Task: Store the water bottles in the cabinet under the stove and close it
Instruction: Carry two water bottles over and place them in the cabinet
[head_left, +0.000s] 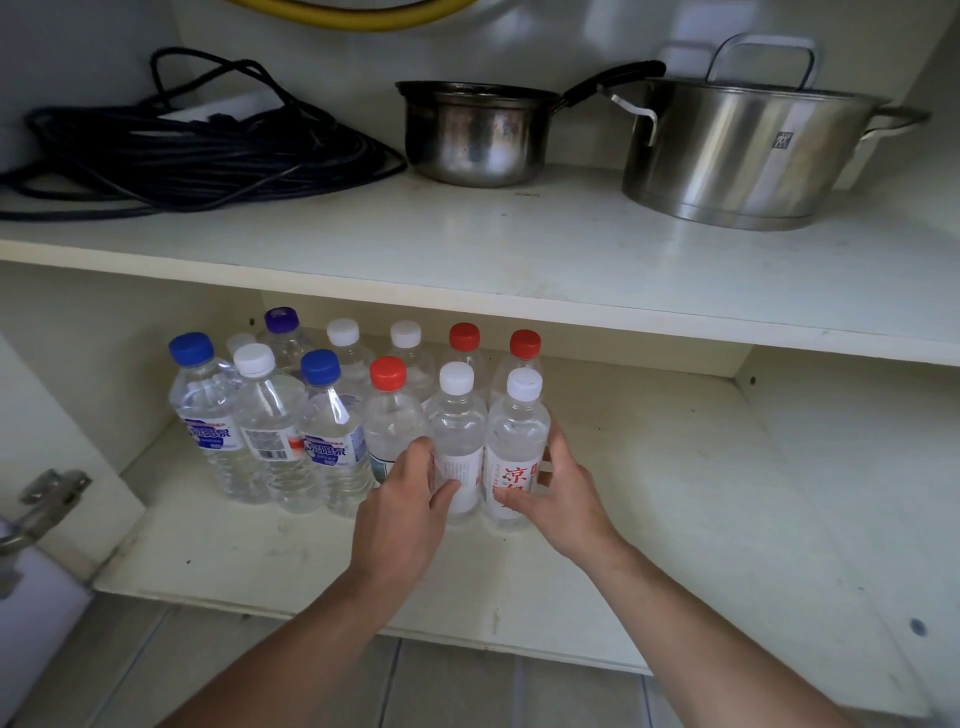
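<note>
Several clear water bottles with blue, white, red and purple caps stand in rows on the bottom shelf (649, 493) of the open cabinet. At the front right of the group stand two white-capped bottles. My left hand (410, 499) grips the left one (457, 415), fingers curled round its label. My right hand (561, 499) grips the right one (517, 431), which has red characters on its label. Both bottles stand upright on the shelf, touching each other and the red-capped bottle (389, 410) beside them.
The upper shelf (467, 249) carries a coil of black cable (197, 150), a small saucepan (478, 135) and a large lidded steel pot (743, 150). A door hinge (52, 488) sticks out at the left. The bottom shelf's right half is bare. Tiled floor (467, 691) lies below.
</note>
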